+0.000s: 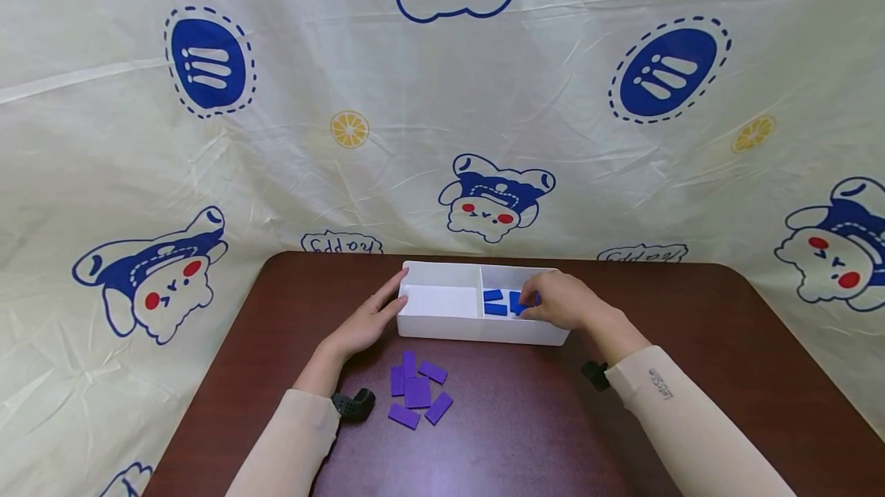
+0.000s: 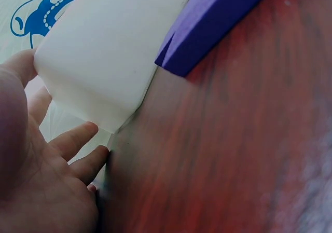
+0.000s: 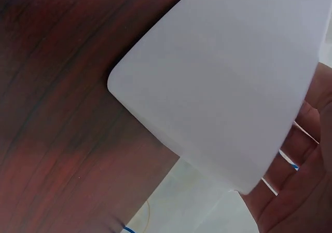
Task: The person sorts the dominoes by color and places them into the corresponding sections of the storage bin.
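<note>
A white two-compartment box (image 1: 449, 328) stands near the table's far edge. My left hand (image 1: 366, 323) rests against its left end, fingers spread and mostly straight; in the left wrist view the fingertips (image 2: 85, 132) touch the end wall. My right hand (image 1: 563, 301) reaches over the rim into the right compartment. Its thumb and forefinger pinch a flat blue block (image 1: 517, 303) there. Beside it lie smaller blue blocks (image 1: 495, 309). In the right wrist view the box wall (image 3: 218, 87) hides the right fingertips (image 3: 275, 173) and the blocks.
Several flat purple blocks (image 1: 418, 392), one square and the others oblong, lie on the dark wooden table (image 1: 512, 420) in front of the box. The left compartment (image 1: 442, 301) shows its bare white floor. A printed cloth (image 1: 290, 174) hangs behind the table.
</note>
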A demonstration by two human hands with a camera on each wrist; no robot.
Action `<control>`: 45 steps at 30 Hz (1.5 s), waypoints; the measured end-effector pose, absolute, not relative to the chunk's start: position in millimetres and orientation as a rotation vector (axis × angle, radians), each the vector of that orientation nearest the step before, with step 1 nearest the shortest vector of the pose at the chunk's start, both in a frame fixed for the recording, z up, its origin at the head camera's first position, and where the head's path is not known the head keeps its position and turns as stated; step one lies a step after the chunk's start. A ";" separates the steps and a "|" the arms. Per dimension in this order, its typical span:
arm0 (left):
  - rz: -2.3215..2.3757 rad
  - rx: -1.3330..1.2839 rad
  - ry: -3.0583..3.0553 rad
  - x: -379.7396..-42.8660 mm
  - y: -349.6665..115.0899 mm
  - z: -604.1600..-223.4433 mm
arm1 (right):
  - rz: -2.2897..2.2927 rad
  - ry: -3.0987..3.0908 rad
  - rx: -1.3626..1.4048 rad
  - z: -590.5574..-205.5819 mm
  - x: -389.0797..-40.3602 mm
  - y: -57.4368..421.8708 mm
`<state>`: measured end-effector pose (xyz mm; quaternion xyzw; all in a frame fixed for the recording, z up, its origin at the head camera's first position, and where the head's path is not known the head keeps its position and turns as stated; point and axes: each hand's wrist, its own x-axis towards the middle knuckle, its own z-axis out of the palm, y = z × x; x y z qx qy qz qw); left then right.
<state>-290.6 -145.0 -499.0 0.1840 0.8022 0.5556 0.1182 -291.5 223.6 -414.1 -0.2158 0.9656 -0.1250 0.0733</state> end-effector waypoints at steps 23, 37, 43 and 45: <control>1.624 0.559 2.346 -292.3 -142.5 -501.5 | -0.212 2.843 -0.595 -422.5 -301.8 218.4; 1.623 0.548 2.349 -290.9 -144.4 -497.7 | -0.206 2.821 -0.578 -422.5 -305.7 215.3; 1.617 0.544 2.352 -291.5 -145.4 -498.2 | -0.209 2.822 -0.586 -422.3 -306.4 214.7; 1.617 0.544 2.352 -291.5 -145.6 -498.4 | -0.209 2.825 -0.581 -421.7 -305.9 214.4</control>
